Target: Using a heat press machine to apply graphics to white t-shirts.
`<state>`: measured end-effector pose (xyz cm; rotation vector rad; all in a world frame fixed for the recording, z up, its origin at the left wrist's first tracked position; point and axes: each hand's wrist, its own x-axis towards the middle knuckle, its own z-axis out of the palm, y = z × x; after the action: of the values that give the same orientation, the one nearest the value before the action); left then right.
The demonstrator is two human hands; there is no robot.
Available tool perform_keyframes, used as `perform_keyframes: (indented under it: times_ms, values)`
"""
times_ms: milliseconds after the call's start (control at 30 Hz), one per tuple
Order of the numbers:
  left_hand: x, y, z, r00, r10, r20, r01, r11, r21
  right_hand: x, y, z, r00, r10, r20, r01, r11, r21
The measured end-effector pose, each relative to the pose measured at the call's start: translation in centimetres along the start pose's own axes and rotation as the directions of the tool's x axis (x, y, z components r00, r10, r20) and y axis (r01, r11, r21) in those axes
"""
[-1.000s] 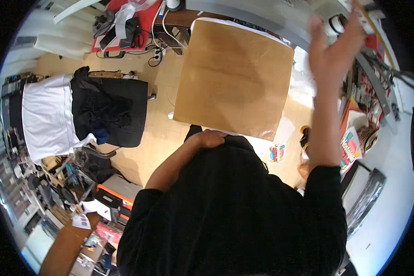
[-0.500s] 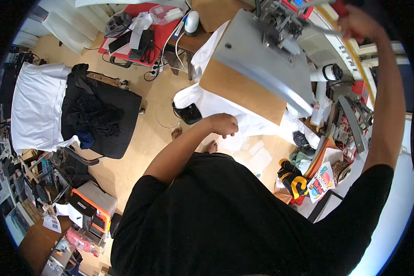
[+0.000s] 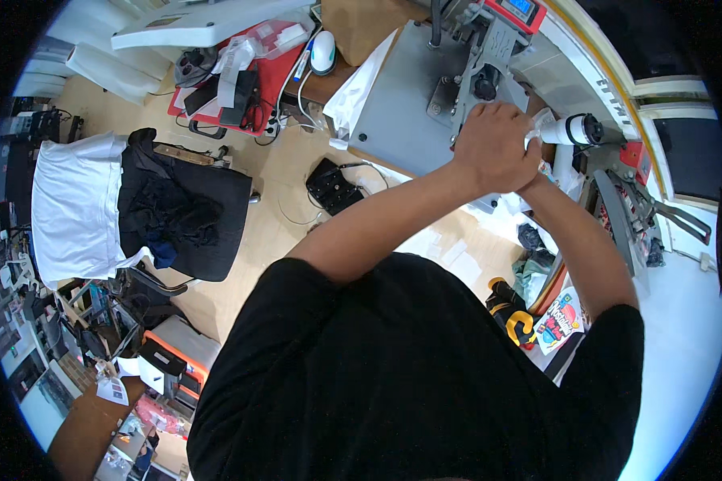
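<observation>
A heat press stands in front of me, its flat grey upper plate (image 3: 409, 96) under a metal linkage and a red control box (image 3: 520, 11). Its lever is down toward my body. Both my hands are together at the lever's end, the left hand (image 3: 493, 138) on top with fingers closed. Tucked against and partly beneath it is my right hand (image 3: 529, 167), curled round the same handle. The handle itself is hidden by the hands. White cloth (image 3: 356, 107) shows at the plate's left edge.
A black chair (image 3: 217, 216) with a white shirt (image 3: 76, 204) stands at left. A red table (image 3: 266, 86) holds cables and small items. A black bag (image 3: 333, 188) lies on the floor. A white cylinder (image 3: 560, 131) and a second grey press-like machine (image 3: 618, 216) are at right.
My right hand has pulled the red-handled lever down from the upper right. My left hand has moved up and right to join it. The grey plate now covers the brown sheet.
</observation>
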<state>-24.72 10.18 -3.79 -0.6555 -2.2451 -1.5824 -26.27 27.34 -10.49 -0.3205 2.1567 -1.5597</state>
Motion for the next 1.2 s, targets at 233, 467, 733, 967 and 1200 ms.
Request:
perform_keyframes:
  times_ms: [233,467,733,967,1200]
  values:
    - [-4.5,-4.3,1.8,0.975,0.177,0.131,-0.2,0.961,0.193,1.5,-0.1,7.7,0.998,-0.063,0.007,0.063,0.996,-0.057]
    - [-4.3,-1.7,1.1,0.984,0.176,0.033,-0.165,0.962,-0.217,2.7,2.8,7.8,0.955,-0.181,-0.237,0.125,0.965,-0.232]
    - [-8.9,16.4,-10.3,0.949,0.159,0.273,0.084,0.706,-0.703,-2.6,-5.1,6.7,0.961,0.117,-0.251,-0.274,0.538,-0.797]
    - [-10.5,26.9,-14.7,0.835,-0.036,0.55,0.539,0.258,-0.802,-2.3,-5.6,7.9,0.964,0.056,-0.258,-0.247,0.541,-0.804]
    - [-6.7,28.3,-17.9,0.682,-0.085,0.726,0.731,0.106,-0.674,-1.8,-6.1,8.3,0.953,0.14,-0.269,-0.302,0.508,-0.806]
